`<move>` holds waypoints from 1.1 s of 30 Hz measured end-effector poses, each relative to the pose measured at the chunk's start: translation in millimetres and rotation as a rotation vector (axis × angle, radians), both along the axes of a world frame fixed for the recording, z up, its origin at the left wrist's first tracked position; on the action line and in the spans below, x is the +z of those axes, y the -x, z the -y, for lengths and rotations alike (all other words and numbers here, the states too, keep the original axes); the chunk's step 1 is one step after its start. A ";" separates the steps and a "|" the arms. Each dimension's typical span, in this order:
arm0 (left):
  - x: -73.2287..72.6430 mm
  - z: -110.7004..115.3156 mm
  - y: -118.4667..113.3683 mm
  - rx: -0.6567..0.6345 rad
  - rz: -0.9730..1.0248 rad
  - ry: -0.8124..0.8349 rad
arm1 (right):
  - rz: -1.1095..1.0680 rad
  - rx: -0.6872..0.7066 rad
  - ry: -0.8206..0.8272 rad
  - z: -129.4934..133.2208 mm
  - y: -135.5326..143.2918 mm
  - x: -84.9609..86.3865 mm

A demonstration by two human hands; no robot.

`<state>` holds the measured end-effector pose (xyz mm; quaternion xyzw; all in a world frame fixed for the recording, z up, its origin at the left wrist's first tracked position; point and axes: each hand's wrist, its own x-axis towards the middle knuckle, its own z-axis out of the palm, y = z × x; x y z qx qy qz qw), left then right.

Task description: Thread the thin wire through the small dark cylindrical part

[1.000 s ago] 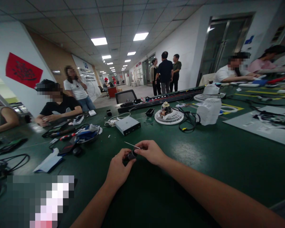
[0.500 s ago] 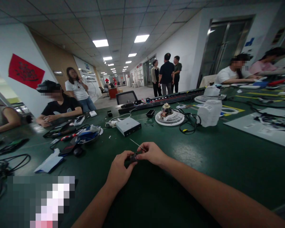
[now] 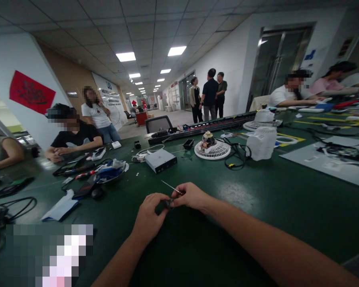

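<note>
A small dark part (image 3: 168, 203) is pinched between my two hands above the green table. My left hand (image 3: 151, 215) grips its left side with thumb and fingers. My right hand (image 3: 193, 196) touches its right side with the fingertips and also holds a thin metal rod (image 3: 170, 186), which points up and to the left. The rod's far end is free in the air. What the small part is cannot be made out. Beyond my hands lies a grey box-shaped drive (image 3: 160, 160) on the table.
A white fan grille with a motor (image 3: 212, 149), a white housing (image 3: 261, 143) and black cables (image 3: 237, 153) stand beyond my right hand. Left are a blue cloth (image 3: 60, 207), a bowl of parts (image 3: 112, 171) and tools. People sit at both sides; others stand behind.
The small dark part has tilted a little between my fingers, and the rod has shifted slightly left and down. The whole view has moved slightly.
</note>
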<state>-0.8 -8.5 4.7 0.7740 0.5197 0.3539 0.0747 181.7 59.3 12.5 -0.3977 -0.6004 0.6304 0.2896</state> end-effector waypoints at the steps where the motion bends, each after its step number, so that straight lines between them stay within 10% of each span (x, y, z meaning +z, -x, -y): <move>1: -0.2 -0.1 0.1 0.002 0.002 0.009 | -0.013 0.004 -0.015 -1.1 0.3 -3.0; 23: 3.6 2.1 -3.0 0.021 0.130 0.134 | 0.189 -0.010 -0.357 3.3 0.1 -2.9; 33: 2.5 -5.2 -1.9 0.161 0.166 0.067 | 0.347 -0.119 -0.782 2.1 -13.4 14.0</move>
